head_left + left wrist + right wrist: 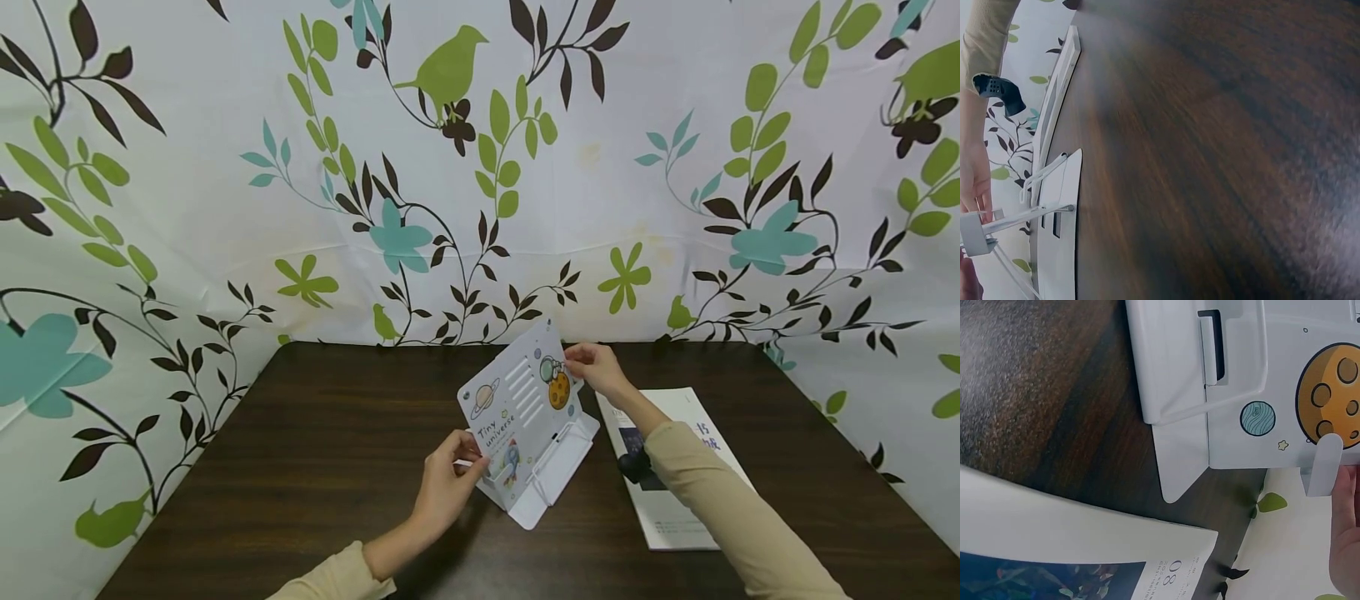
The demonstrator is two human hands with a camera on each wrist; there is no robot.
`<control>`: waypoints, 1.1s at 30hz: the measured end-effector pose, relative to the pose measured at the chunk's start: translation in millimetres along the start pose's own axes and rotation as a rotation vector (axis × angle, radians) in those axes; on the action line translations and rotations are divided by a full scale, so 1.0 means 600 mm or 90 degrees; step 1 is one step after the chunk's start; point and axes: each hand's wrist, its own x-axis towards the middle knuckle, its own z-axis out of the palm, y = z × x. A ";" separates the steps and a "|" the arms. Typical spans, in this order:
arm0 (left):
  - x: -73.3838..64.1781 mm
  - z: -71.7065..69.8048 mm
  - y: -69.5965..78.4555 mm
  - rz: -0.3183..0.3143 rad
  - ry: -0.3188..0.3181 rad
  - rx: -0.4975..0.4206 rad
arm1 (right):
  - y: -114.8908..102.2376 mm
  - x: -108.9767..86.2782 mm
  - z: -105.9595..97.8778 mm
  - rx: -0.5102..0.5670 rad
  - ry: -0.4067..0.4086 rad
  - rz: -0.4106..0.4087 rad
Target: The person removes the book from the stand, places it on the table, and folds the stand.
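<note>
A white metal book stand (534,437) with a "Tiny universe" print, a ringed planet, a rocket and an orange moon stands tilted back over its white base (562,462). My left hand (442,487) grips the panel's lower left edge between thumb and fingers. At the upper right edge, my right hand (600,371) pinches the stand beside the moon picture. The right wrist view shows a small white page clip (1325,465) folded over that edge, with right-hand fingers (1344,506) against it. From the left wrist view, wire supports (1041,212) show behind the clip.
A white book (667,517) with a dark picture on its cover lies flat right of the stand, partly under the right sleeve (720,500). The dark wooden table (300,467) meets a leaf-and-bird patterned cloth (225,208) at the back and sides.
</note>
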 end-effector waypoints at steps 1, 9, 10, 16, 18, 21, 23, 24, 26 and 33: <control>0.000 -0.001 -0.001 0.002 -0.002 0.003 | 0.000 0.000 0.000 0.003 0.002 0.003; 0.005 -0.018 0.063 -0.007 -0.020 0.027 | -0.007 -0.010 -0.001 0.020 0.007 0.002; 0.008 -0.020 0.065 -0.007 -0.017 0.027 | -0.010 -0.012 -0.001 0.024 0.010 0.004; 0.034 -0.041 0.088 0.007 0.013 0.022 | -0.024 -0.041 0.001 0.064 0.029 0.025; 0.043 -0.050 0.096 0.021 0.011 0.022 | -0.027 -0.056 0.005 0.077 0.021 0.040; 0.058 -0.061 0.105 0.057 0.001 0.025 | -0.024 -0.082 0.013 0.096 0.007 0.067; 0.066 -0.067 0.110 0.088 -0.005 0.029 | -0.020 -0.100 0.021 0.109 -0.006 0.083; 0.070 -0.070 0.112 0.104 -0.006 0.034 | -0.017 -0.109 0.025 0.117 -0.011 0.095; 0.076 -0.073 0.116 0.129 -0.013 0.042 | -0.012 -0.128 0.034 0.124 -0.015 0.116; 0.082 -0.074 0.115 0.140 -0.055 0.033 | 0.004 -0.175 0.064 0.137 0.009 0.204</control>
